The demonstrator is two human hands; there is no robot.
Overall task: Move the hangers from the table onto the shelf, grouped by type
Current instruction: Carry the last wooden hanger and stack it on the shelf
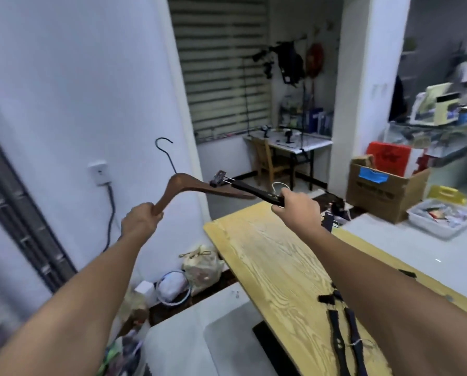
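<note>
**Two hangers held above the table**

White walls surround a yellow wooden table (275, 270), where black clip hangers (346, 340) lie. Left hand (140, 221) grips a brown wooden hanger (197, 187); right hand (297, 206) clasps a black clip hanger (251, 189), both raised beyond the table's far end.

We see everything from one head-worn wide-angle camera, looking forward and down along both outstretched arms, with the left hand (140, 219) and right hand (297, 206) close ahead, the table (267, 256) beneath the right hand, and the room well beyond.
</note>
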